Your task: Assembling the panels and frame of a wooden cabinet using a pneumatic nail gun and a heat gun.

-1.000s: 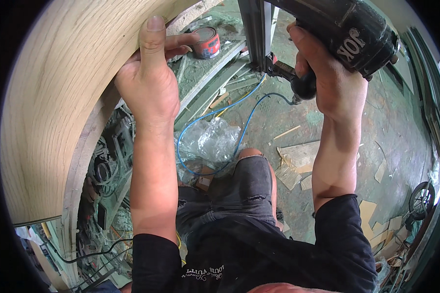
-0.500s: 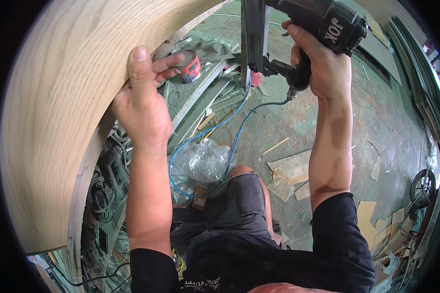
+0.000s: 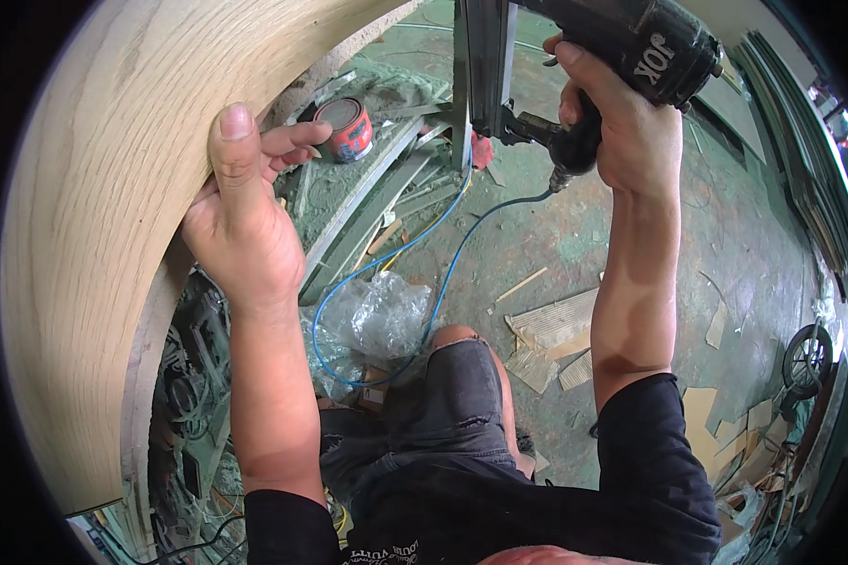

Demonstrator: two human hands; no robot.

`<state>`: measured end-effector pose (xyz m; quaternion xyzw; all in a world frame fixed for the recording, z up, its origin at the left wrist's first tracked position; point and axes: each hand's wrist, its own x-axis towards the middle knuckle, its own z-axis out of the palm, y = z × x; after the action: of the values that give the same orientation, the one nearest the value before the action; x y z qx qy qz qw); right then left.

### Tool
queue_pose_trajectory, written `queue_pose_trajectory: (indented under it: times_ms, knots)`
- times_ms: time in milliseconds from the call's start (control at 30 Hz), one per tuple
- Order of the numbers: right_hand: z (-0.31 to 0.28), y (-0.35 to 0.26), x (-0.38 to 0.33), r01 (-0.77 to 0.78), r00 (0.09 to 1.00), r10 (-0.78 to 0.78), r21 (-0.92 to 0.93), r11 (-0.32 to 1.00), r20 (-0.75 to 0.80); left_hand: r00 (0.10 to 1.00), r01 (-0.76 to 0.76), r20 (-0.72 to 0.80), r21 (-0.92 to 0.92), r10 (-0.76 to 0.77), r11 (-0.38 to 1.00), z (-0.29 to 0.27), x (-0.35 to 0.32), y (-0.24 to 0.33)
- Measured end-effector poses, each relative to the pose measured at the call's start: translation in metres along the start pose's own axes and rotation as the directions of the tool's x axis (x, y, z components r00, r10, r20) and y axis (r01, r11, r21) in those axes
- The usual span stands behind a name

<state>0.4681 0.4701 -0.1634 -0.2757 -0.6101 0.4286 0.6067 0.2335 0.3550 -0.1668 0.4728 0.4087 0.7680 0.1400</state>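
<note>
My right hand is wrapped round the grip of a black air nailer, its body lying toward the upper right. A blue air hose runs from the fitting at its base. The nailer's front end is cut off at the top edge. Beside it stands a dark metal upright. My left hand rests at the edge of a large curved wooden panel, thumb raised over the wood grain. Its visible fingers stretch rightward, apart from the panel, toward a red can; some fingers are hidden.
Clear plastic wrap lies on the floor by my knee, inside the hose loop. Cardboard pieces are scattered to the right. Dark sheets lean along the far right, above a small wheel. Scrap strips lie under the panel.
My left hand has shifted slightly left and down along the panel edge. The view has moved a little; my right hand still grips the nailer in nearly the same place.
</note>
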Motion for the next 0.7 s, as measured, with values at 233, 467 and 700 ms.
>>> queue_pose_trajectory:
  times_ms: [233,467,700]
  knots:
    - [-0.0018,0.0020,0.0029,0.029,0.999,-0.029,0.042,0.999,-0.018,1.000,-0.009,0.020,0.031,0.009,0.999,-0.0029,0.0004,-0.0007]
    - [-0.0047,0.0042,0.0056,0.034,0.999,-0.033,0.033,0.999,-0.029,0.999,-0.039,0.022,0.025,0.038,0.999,-0.0017,0.0002,-0.0017]
    - [-0.0011,0.0052,0.0055,0.046,0.998,-0.045,0.025,0.999,-0.044,0.998,-0.046,0.033,0.003,0.046,0.999,-0.0057,0.0024,-0.0037]
